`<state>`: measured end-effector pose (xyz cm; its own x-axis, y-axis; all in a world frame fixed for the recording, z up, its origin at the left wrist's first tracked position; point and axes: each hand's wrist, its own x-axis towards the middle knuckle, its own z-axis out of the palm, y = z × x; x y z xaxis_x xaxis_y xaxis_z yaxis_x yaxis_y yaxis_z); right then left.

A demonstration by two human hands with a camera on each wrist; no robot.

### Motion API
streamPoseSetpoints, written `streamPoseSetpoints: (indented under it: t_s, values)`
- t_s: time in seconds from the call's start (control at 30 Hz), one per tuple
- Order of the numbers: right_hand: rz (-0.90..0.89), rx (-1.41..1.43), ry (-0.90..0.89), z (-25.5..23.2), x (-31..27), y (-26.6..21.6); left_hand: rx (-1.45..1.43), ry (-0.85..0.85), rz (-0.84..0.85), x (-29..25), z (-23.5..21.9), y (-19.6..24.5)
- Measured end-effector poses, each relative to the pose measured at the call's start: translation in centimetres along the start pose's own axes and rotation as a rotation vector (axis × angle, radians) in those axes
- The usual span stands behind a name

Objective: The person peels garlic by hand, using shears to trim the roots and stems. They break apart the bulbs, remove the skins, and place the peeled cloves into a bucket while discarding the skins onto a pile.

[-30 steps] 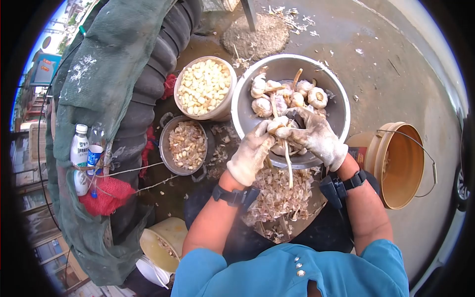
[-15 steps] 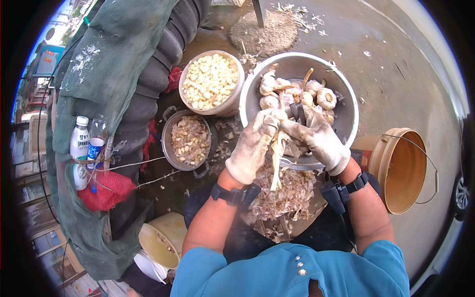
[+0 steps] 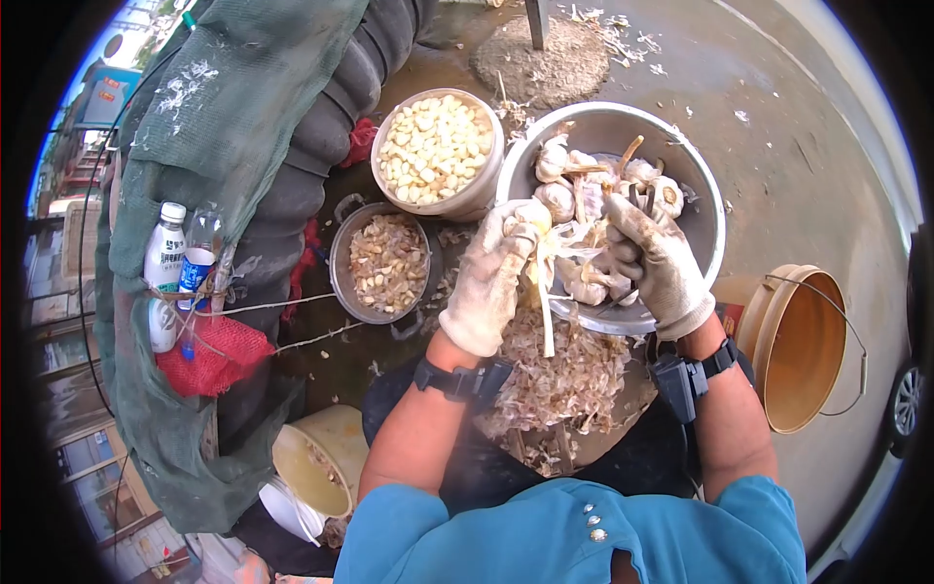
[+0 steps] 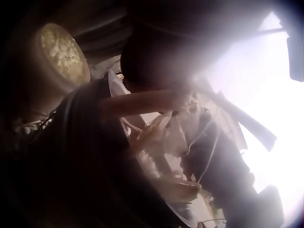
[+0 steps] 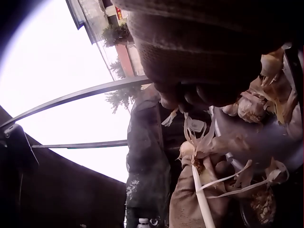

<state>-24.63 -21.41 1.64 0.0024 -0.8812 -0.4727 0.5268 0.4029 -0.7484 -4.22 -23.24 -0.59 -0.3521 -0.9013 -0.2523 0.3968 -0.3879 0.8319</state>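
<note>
In the head view my gloved left hand (image 3: 482, 292) pinches a garlic bulb (image 3: 531, 215), its torn skin loose and a pale stalk (image 3: 546, 316) hanging below. My gloved right hand (image 3: 669, 273), a little to the right, has curled fingers at a dark narrow tool (image 4: 251, 121), whose kind I cannot tell. Both hands are over the near part of a metal basin (image 3: 718, 200) of whole garlic bulbs (image 3: 556, 200). The right wrist view shows strips of skin (image 5: 237, 183) trailing from the held bulb.
Left of the basin stand a tub (image 3: 489, 185) of peeled cloves and a small pot (image 3: 338, 277) of cloves and skins. Garlic skins (image 3: 555, 389) are heaped between the knees. An orange bucket (image 3: 803, 350) lies at right, a cream bucket (image 3: 316, 467) at lower left.
The right hand has drawn away to the right from the bulb, which stays in the left hand. Skin now hangs torn from it. The view has shifted slightly.
</note>
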Motion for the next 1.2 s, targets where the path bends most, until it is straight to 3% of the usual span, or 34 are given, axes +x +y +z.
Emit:
streamPoseSetpoints:
  t_s: [0.07, 0.13, 0.17, 0.2, 0.27, 0.33, 0.37, 0.4, 0.53, 0.57, 0.6, 0.67, 0.73, 0.8, 0.87, 0.93, 0.97, 1.0, 1.07, 1.1, 1.17, 1.2]
  values:
    - [0.065, 0.069, 0.002, 0.0, -0.3, -0.6, 0.116, 0.035, 0.016, -0.2, -0.1, 0.7]
    - [0.139, -0.117, -0.408, -0.4, -1.2, -1.9, 0.281, 0.059, 0.038, -0.6, -0.1, 1.3]
    - [0.113, -0.378, -0.519, -0.1, -1.9, -1.7, 0.442, 0.055, 0.119, -0.6, -0.2, 1.3]
    - [-0.005, -0.414, -0.853, 0.4, -1.5, -1.6, 0.602, 0.05, 0.2, -0.6, -0.2, 1.2]
    - [-0.064, -0.569, -0.712, 0.7, -1.6, -1.3, 0.51, 0.062, 0.146, -0.5, -0.2, 1.1]
    - [0.205, -0.441, -0.516, 1.3, -1.8, -2.7, 0.329, 0.081, 0.031, -0.6, -0.2, 0.9]
    - [0.259, -0.551, -0.353, 1.6, -1.5, -2.7, 0.327, 0.077, 0.027, -0.7, 0.1, 1.2]
    - [0.157, -0.464, -0.25, 1.2, -0.6, -0.7, 0.388, 0.045, -0.031, -0.9, 0.5, 2.0]
    - [-0.285, -0.669, -0.133, 0.4, 0.5, 2.1, 0.377, 0.005, -0.13, -1.0, 1.0, 1.0]
    - [-0.241, -0.683, -0.241, 1.1, -0.2, 0.6, 0.419, -0.054, -0.092, -0.4, 0.6, 0.5]
    - [-0.198, -0.886, -0.238, 0.5, -0.1, 0.7, 0.416, -0.055, -0.095, -0.6, 0.5, -0.1]
    - [-0.149, -0.789, -0.24, 1.1, 0.0, 0.9, 0.348, -0.056, -0.115, -0.9, 0.9, -0.3]
    - [-0.088, -0.666, -0.228, 1.0, 0.1, 1.3, 0.47, -0.089, -0.085, -1.4, 1.2, 0.5]
    - [-0.031, -0.547, -0.217, 1.1, 0.2, 1.3, 0.518, -0.123, 0.079, -1.5, 1.3, 0.6]
    - [-0.05, -0.635, -0.16, 1.3, 0.2, 1.3, 0.411, -0.112, -0.004, -1.3, 1.3, 0.4]
    - [-0.129, -0.691, -0.101, 0.8, 0.6, 2.2, 0.163, -0.056, -0.284, -1.1, 1.3, 0.6]
    - [-0.171, -0.633, -0.049, 1.1, 0.5, 2.2, -0.119, -0.034, -0.23, -1.2, 1.0, 0.0]
    - [-0.212, -0.576, 0.002, 1.2, 0.5, 2.2, -0.026, -0.03, -0.164, -1.3, 0.5, -0.4]
    - [-0.165, -0.571, -0.088, 0.1, 1.2, 2.5, 0.553, -0.086, 0.089, -0.6, -0.2, -1.4]
    - [-0.194, -0.564, -0.077, 0.0, 1.3, 2.6, 0.554, -0.085, 0.089, -0.5, -0.4, -1.2]
    - [-0.221, -0.557, -0.068, 0.3, 1.0, 2.3, 0.879, -0.395, 0.345, -0.5, -0.4, -0.2]
    - [-0.147, -0.658, -0.04, 1.1, 0.4, 1.4, 0.879, -0.394, 0.344, -0.7, 0.0, 0.1]
